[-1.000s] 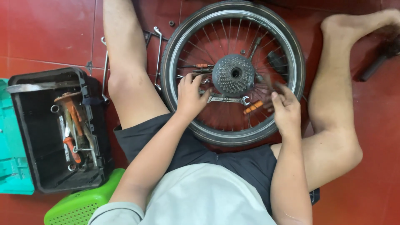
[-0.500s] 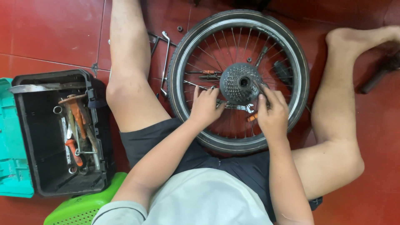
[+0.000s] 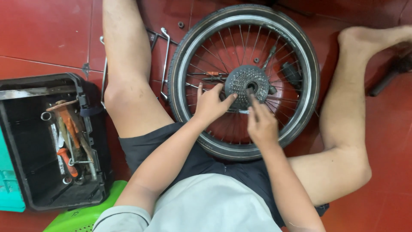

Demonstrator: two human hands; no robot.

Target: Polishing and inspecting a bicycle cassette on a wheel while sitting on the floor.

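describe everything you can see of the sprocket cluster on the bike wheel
The sprocket cluster is a stack of dull grey, toothed metal rings, grimy-looking, with a dark hole at its middle. It sits at the hub of the spoked wheel, which lies flat on the red floor between the person's legs. The left hand touches its near-left edge with its fingertips; the right hand reaches a finger up to its centre.

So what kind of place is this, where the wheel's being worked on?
Probably a home or small repair spot: the person sits on a red tiled floor, a bicycle wheel lies flat between the legs, and an open black toolbox stands beside.
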